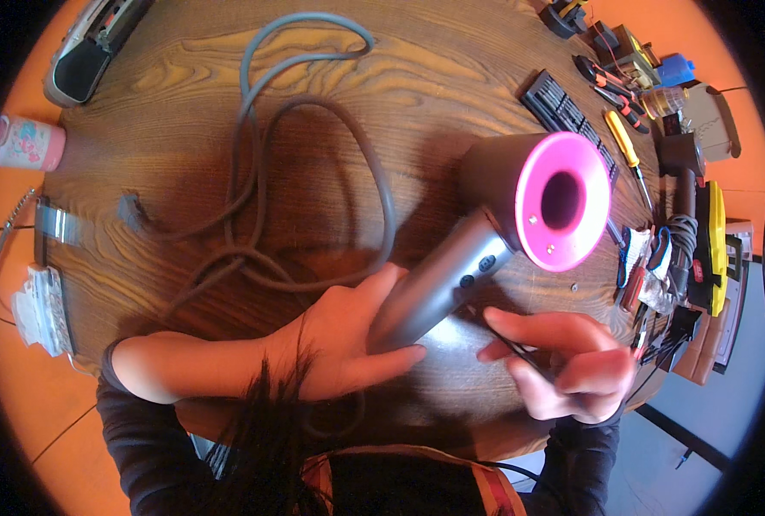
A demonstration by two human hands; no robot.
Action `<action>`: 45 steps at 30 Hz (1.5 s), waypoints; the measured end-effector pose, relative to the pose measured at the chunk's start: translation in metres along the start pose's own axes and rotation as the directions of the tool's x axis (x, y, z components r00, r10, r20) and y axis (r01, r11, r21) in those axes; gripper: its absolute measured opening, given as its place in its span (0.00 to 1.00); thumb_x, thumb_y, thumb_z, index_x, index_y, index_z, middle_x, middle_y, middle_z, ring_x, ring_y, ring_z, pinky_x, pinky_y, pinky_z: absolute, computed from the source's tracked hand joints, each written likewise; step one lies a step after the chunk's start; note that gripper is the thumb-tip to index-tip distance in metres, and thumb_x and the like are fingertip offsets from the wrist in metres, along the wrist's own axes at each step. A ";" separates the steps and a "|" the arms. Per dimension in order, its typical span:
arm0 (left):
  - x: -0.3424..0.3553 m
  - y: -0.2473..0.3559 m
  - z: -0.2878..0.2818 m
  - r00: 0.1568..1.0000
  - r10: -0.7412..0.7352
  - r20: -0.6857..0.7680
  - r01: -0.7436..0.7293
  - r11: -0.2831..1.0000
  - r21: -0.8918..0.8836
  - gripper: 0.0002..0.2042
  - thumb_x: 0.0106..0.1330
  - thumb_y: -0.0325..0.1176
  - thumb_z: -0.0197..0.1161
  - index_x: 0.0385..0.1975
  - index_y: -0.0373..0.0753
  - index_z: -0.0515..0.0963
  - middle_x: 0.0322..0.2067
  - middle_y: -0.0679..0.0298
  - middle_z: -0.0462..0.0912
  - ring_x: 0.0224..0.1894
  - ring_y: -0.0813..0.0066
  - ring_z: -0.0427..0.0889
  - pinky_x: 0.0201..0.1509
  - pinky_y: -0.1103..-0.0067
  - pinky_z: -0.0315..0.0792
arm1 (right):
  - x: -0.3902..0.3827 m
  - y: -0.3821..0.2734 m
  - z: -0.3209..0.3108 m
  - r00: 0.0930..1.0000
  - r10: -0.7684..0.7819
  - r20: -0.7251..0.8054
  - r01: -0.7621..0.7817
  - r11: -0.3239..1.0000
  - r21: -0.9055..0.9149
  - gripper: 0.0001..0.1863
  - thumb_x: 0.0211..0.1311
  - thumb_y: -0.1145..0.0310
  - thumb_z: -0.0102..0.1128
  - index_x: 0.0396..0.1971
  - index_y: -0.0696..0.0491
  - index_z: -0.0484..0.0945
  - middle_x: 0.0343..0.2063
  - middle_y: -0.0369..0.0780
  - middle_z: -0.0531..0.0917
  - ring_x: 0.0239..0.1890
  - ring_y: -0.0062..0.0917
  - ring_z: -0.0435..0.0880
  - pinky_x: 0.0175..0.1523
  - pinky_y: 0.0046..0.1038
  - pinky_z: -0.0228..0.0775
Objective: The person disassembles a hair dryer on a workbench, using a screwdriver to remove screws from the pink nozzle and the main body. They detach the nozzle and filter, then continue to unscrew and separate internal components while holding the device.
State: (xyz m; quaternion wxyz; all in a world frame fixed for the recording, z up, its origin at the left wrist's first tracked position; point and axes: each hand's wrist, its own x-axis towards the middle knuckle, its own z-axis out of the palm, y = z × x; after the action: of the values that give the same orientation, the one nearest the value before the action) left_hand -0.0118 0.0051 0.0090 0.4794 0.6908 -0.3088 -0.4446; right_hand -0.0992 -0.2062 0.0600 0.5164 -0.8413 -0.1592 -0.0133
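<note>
Now the left hand (344, 328) grips a hair dryer (479, 248); the right hand (576, 361) pinches a slim tool (506, 340)

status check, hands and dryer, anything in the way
Left hand gripping pink-and-grey hair dryer by its cylindrical handle. Right hand holding thin black tool, tip near handle; contact unclear. Dark hair strands partly covering left forearm.
</note>
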 end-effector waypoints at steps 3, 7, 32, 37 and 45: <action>0.005 -0.002 -0.008 0.994 -0.071 0.077 0.090 0.955 -0.282 0.25 0.54 0.39 0.62 0.45 0.34 0.59 0.25 0.57 0.74 0.24 0.68 0.76 0.27 0.75 0.69 | -0.004 -0.002 0.000 0.966 -0.008 -0.259 0.131 0.878 0.461 0.18 0.48 0.86 0.56 0.23 0.50 0.56 0.38 0.66 0.72 0.32 0.47 0.81 0.31 0.38 0.76; 0.020 -0.002 -0.022 0.988 0.033 0.154 0.084 0.716 -0.694 0.27 0.56 0.45 0.58 0.49 0.35 0.58 0.25 0.60 0.72 0.20 0.73 0.75 0.23 0.80 0.69 | -0.003 0.001 0.002 0.908 0.108 -0.405 0.183 0.766 0.616 0.19 0.51 0.82 0.56 0.28 0.47 0.55 0.38 0.64 0.73 0.30 0.47 0.80 0.31 0.41 0.76; 0.082 -0.012 -0.059 0.926 0.307 -0.219 -0.361 0.555 -0.749 0.28 0.59 0.44 0.56 0.54 0.39 0.53 0.47 0.51 0.70 0.55 0.58 0.67 0.57 0.61 0.62 | 0.052 0.052 0.013 0.862 0.035 -0.506 0.175 0.915 0.363 0.20 0.57 0.61 0.55 0.42 0.55 0.61 0.40 0.53 0.76 0.38 0.35 0.80 0.39 0.26 0.74; 0.070 0.009 -0.063 0.864 0.410 -0.291 -0.503 0.727 -0.468 0.34 0.51 0.47 0.63 0.51 0.32 0.56 0.45 0.46 0.72 0.52 0.58 0.71 0.56 0.64 0.64 | 0.047 0.050 0.008 0.849 -0.012 -0.528 0.142 0.968 0.206 0.32 0.58 0.46 0.44 0.52 0.58 0.61 0.41 0.55 0.75 0.41 0.38 0.79 0.39 0.29 0.75; 0.036 0.047 -0.072 0.694 0.530 -0.488 -0.666 0.730 -0.155 0.30 0.50 0.47 0.62 0.43 0.26 0.66 0.39 0.46 0.76 0.40 0.60 0.79 0.46 0.70 0.71 | 0.059 0.029 0.009 0.869 0.037 -0.493 0.015 0.995 0.101 0.42 0.52 0.34 0.27 0.44 0.59 0.69 0.09 0.36 0.71 0.09 0.19 0.72 0.13 0.16 0.63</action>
State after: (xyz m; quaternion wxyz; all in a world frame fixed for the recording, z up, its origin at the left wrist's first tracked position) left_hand 0.0688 -0.0140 0.0525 0.7578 0.5397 -0.3350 -0.1493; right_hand -0.0367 -0.1957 0.0418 0.5819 -0.7836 -0.0175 -0.2169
